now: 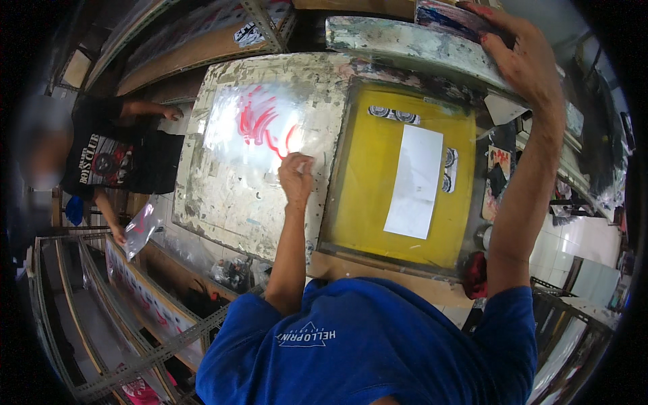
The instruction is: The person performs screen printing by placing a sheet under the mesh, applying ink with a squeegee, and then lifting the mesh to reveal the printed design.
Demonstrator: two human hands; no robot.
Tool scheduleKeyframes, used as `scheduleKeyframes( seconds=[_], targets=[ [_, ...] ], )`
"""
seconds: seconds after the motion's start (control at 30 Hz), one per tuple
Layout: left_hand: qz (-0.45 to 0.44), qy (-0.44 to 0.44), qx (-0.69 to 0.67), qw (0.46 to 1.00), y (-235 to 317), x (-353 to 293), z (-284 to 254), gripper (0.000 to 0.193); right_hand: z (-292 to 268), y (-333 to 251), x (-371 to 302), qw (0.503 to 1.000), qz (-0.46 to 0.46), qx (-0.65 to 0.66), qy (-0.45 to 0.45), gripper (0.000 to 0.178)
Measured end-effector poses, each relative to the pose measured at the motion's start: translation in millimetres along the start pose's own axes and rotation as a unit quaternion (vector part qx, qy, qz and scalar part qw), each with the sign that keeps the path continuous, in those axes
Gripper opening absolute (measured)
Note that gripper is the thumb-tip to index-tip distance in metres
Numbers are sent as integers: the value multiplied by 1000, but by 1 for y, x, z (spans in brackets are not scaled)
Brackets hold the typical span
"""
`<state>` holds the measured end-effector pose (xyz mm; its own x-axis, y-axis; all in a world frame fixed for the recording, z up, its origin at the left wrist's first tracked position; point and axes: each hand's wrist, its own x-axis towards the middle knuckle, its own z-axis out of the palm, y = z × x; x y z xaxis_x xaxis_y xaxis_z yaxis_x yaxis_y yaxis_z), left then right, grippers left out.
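My left hand [295, 181] is closed, fingertips pinched together at the near right corner of a clear, glossy sheet [226, 131]. Something pale shows at the fingers, too small to make out. Red ink smears [255, 121] streak the sheet, one curving down to my fingertips. The sheet lies on a worn, paint-chipped white board [223, 209]. Far up at the right, my right hand [523, 61] reaches over an ink-stained block [449, 19], thumb and forefinger spread around its end. Red stains mark those fingers.
Right of the board lies a framed yellow screen [364, 202] with a white paper strip [413, 182] and dark printed motifs [394, 115]. A pale stained beam [398, 40] runs behind it. At left, another person [111, 152] holds a clear sheet [142, 229] with a red mark. Metal racks [145, 358] stand lower left.
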<state>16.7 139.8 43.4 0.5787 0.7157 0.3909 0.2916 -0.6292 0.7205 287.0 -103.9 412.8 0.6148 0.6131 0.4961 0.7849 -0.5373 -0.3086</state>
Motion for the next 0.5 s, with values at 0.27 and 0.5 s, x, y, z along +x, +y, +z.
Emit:
scheduleKeyframes(
  seconds=[0.27,0.5],
  targets=[
    [104,-281,176,938,114,-57,64,57,8,21,7,997,-26,65,12,44],
    [185,-335,104,918,116,-39,111,59,-8,6,8,993,19,102,-48,43]
  ],
)
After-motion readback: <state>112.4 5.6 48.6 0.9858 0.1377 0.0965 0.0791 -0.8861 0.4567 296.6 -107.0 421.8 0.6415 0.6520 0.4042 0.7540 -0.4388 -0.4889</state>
